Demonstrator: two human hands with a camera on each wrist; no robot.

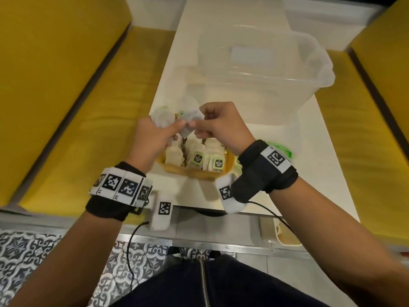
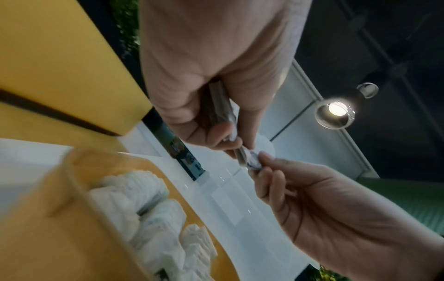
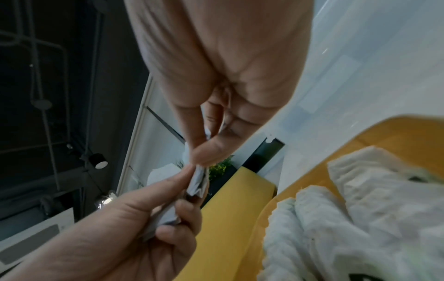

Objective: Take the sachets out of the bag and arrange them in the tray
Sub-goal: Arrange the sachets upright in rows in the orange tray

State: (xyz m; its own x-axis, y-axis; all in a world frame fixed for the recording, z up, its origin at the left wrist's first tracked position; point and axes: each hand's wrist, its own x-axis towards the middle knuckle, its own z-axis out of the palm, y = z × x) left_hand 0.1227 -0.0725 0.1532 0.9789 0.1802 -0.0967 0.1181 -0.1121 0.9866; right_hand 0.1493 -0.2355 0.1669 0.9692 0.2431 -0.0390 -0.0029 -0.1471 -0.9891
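Nearest the camera, both wrists carry black bands with square coded markers; a thin black cable [image 1: 269, 210] runs from the right band toward the table edge.

Just beyond the wrists, a yellow tray [image 1: 192, 173] sits on the white table [image 1: 327, 173], near its front edge. Sachets [image 1: 198, 157] stand upright in rows inside the tray, packed close; two at the front show green labels with dark print. The print is too blurred to read.

Above the far part of the tray, the two hands meet. The left hand [image 1: 152, 140] is curled round a small bundle of white sachets [image 1: 164, 119], which shows above the fist in the head view. In the left wrist view, the bundle edge runs between the thumb and the curled fingers [image 2: 216, 131]. The right hand [image 1: 221, 127] pinches the outermost sachet [image 3: 198, 180] between thumb and forefinger, at the end where the left thumb also presses. Both hands therefore have hold of sachets, clear of the tray.

A green item [image 1: 282, 150] lies on the table behind the right wrist, mostly hidden; whether it is the bag cannot be told.

Farther back, a clear plastic tub [image 1: 265, 69] stands on the table, just behind the tray. Yellow cushioned seats [image 1: 66, 85] flank the table on both sides.
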